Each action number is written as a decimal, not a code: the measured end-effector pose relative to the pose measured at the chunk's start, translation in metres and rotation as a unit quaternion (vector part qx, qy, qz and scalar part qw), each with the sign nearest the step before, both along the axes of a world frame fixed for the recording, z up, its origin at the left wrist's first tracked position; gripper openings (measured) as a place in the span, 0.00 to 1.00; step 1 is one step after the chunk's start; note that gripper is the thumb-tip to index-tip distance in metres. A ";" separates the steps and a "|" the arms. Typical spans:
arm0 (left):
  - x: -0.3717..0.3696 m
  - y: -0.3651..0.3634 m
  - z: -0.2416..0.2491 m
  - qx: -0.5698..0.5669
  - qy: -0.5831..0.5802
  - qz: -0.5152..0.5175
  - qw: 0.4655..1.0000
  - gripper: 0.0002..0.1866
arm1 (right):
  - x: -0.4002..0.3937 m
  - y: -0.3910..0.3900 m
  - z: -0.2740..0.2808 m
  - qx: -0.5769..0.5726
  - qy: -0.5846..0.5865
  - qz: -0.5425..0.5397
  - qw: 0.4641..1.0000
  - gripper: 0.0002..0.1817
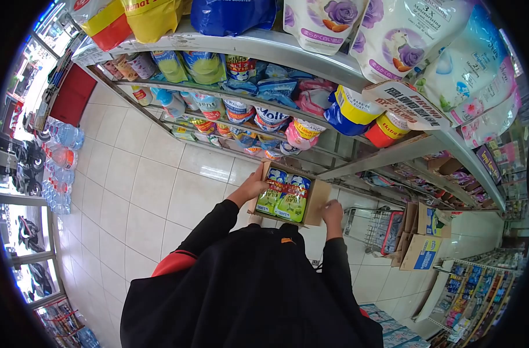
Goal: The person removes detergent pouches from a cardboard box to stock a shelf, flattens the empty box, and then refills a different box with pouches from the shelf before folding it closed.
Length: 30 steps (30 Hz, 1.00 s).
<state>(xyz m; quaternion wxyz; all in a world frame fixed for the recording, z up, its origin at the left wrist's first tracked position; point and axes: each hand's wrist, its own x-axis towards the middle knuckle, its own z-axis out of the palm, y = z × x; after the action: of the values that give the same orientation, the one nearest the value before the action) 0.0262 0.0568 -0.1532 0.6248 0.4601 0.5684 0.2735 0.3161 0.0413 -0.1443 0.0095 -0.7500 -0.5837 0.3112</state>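
Observation:
An open cardboard box is held in front of my body, packed with green, blue and red pouches standing in rows. My left hand grips the box's left side, thumb near the top rim. At the right flap is my right hand, its fingers curled in at the flap's outer edge. The fingertips there are small and partly hidden. Just beyond the box stand the lower shelves with detergent and cleaner pouches.
Large refill pouches line the top shelf, above a metal shelf edge. A shopping cart and flattened cartons are to the right. Bottled water packs stand on the tiled floor at left. Another rack is at lower right.

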 end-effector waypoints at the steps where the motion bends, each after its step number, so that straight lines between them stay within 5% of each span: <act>1: 0.001 0.003 0.003 -0.025 0.026 -0.003 0.999 0.47 | -0.011 0.001 0.028 0.122 0.021 -0.015 0.992 0.14; 5: 0.002 0.005 -0.005 -0.046 0.045 -0.007 0.998 0.48 | -0.056 0.020 0.048 0.161 0.072 0.186 0.967 0.14; 7: 0.001 0.000 0.002 -0.053 0.026 0.003 0.998 0.47 | -0.075 0.029 0.038 0.143 0.013 0.205 0.968 0.17; 9: 0.000 -0.009 -0.023 0.071 -0.005 0.047 0.996 0.46 | -0.085 0.036 0.028 0.123 -0.046 0.223 0.966 0.20; 11: 0.001 -0.023 0.023 0.068 0.034 0.071 0.995 0.44 | -0.092 0.040 0.022 0.015 -0.127 0.199 0.972 0.27; 13: 0.000 -0.030 0.032 0.056 0.037 0.065 0.996 0.42 | -0.097 0.040 0.029 0.009 -0.148 0.202 0.968 0.26; 17: 0.008 -0.029 -0.043 0.092 -0.063 0.104 0.988 0.41 | -0.095 0.043 0.033 -0.015 -0.149 0.244 0.958 0.21; 21: 0.007 -0.029 -0.024 0.100 -0.070 0.109 0.987 0.40 | -0.092 0.044 0.045 -0.007 -0.119 0.261 0.958 0.16; 24: 0.005 -0.028 -0.003 0.097 -0.084 0.077 0.989 0.38 | -0.086 0.026 0.067 0.124 -0.092 0.268 0.951 0.14; 26: 0.002 -0.027 0.038 0.073 0.208 -0.033 0.975 0.38 | -0.083 0.015 0.113 0.237 -0.036 0.261 0.935 0.12; 30: -0.006 -0.028 0.054 0.066 0.148 0.086 0.983 0.36 | -0.071 0.010 0.187 0.414 0.027 0.218 0.883 0.11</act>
<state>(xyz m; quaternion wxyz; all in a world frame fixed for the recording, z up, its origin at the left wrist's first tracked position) 0.0204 0.0293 -0.0995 0.4763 0.4853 0.6725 0.2922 0.2451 0.0518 0.0423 0.2667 -0.5231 -0.8076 0.0555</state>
